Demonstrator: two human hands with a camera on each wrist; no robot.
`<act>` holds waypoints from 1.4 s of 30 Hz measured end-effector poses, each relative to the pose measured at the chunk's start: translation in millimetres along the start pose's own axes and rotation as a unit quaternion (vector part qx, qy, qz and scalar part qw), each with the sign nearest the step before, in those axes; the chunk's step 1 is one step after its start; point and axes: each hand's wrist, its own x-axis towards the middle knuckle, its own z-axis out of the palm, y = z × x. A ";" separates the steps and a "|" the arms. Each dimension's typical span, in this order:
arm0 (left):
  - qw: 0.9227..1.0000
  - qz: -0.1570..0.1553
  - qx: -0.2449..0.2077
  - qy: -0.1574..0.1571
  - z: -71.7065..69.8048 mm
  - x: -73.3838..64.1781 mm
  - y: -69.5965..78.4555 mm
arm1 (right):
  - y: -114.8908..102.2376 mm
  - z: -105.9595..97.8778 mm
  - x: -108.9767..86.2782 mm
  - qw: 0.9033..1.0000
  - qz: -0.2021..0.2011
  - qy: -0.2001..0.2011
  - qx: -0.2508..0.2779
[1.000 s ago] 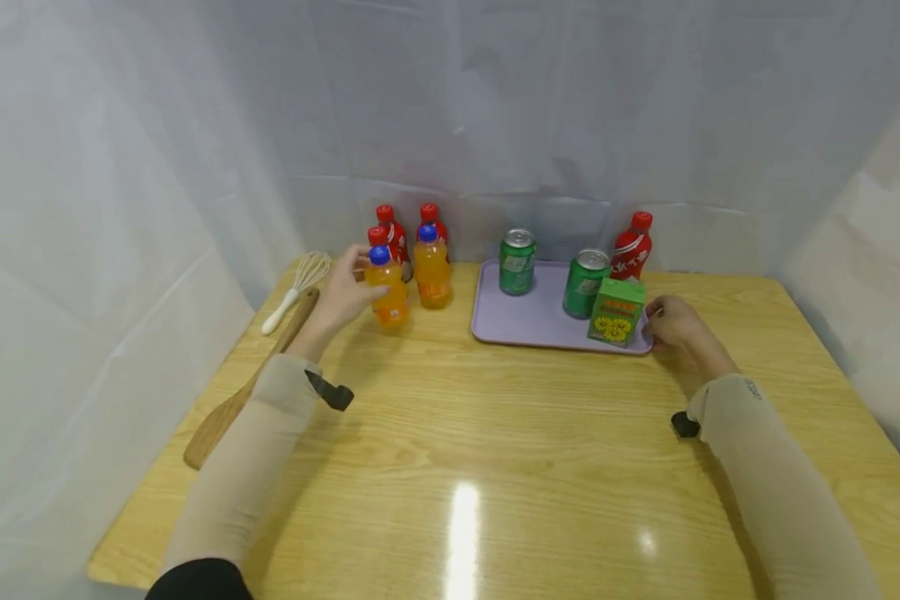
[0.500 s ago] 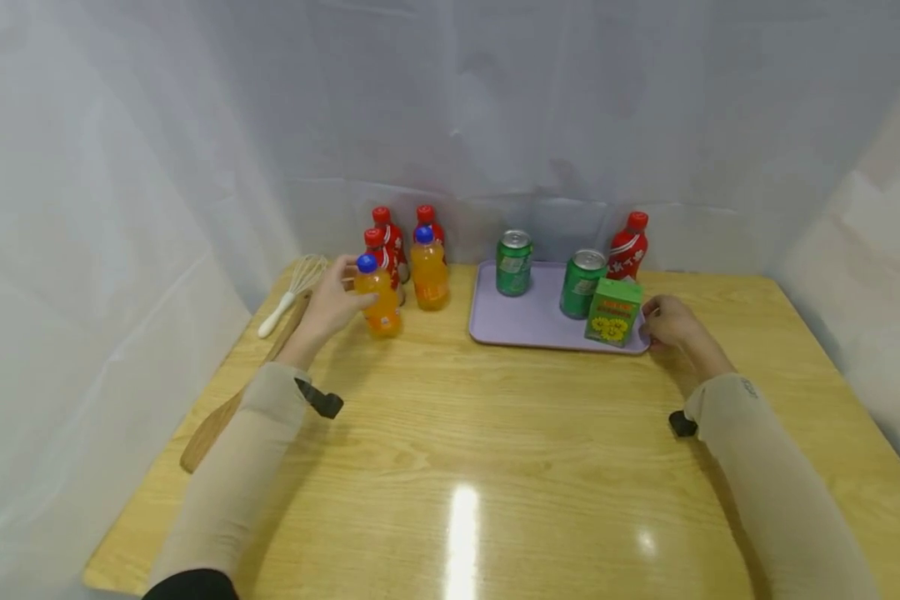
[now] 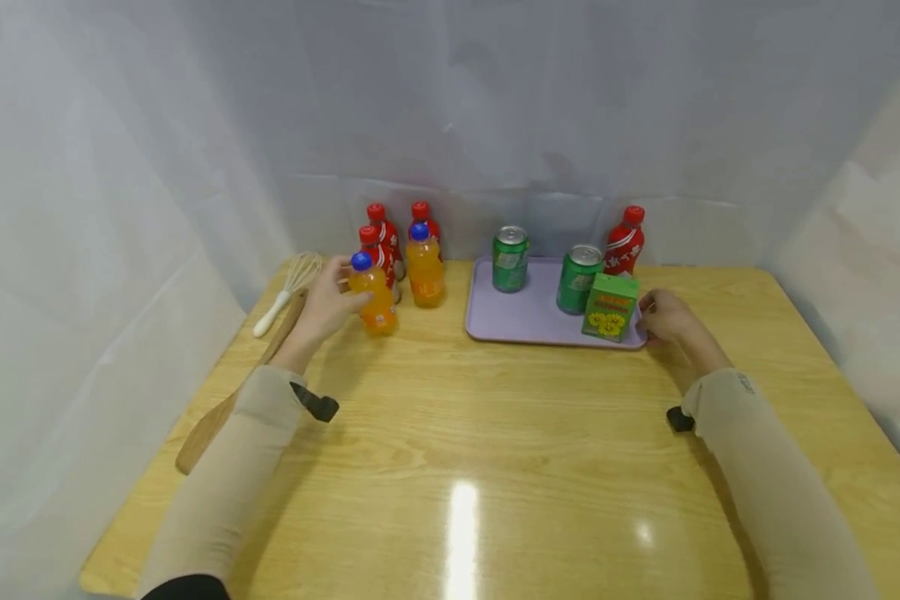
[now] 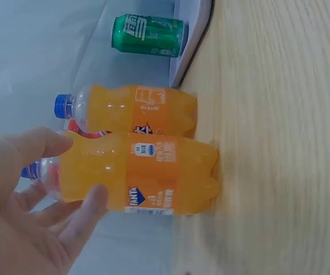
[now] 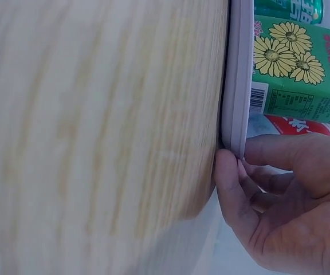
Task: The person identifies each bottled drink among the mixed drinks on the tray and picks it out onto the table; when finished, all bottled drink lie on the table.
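Note:
My left hand (image 3: 326,304) grips a blue-capped orange soda bottle (image 4: 148,177), thumb and fingers on either side of its upper half. The bottle is nearly upright, its base at the tabletop. Another orange soda bottle (image 3: 426,271) stands to its right, with red bottles (image 3: 376,212) behind. On the right, my right hand (image 3: 669,317) pinches the front right corner of a lilac tray (image 3: 521,329), as the right wrist view shows. Two green cans (image 3: 509,262) and a green drink carton (image 3: 611,312) with yellow flowers stand on that tray.
A whisk (image 3: 288,292) and a wooden spatula (image 3: 210,433) lie along the table's left side; my left forearm partly covers the spatula. Behind the tray stands one red bottle (image 3: 626,237). White sheeting (image 3: 450,125) encloses the wooden table (image 3: 487,433) at the back and sides.
My left hand has drawn its orange bottle to the left and slightly nearer, away from the other orange bottle. My right hand stays at the tray's corner.

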 end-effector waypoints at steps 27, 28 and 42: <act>0.976 0.207 0.057 -0.034 116.3 37.7 149.7 | -7.5 7.0 -3.5 1.000 0.003 -0.015 0.023; 0.976 0.205 0.057 -0.044 124.7 39.7 151.7 | -7.7 7.6 -4.2 1.000 0.005 -0.014 0.024; 0.979 0.137 0.074 -0.131 207.5 62.1 178.5 | -6.9 7.1 -12.3 0.999 0.005 -0.013 0.040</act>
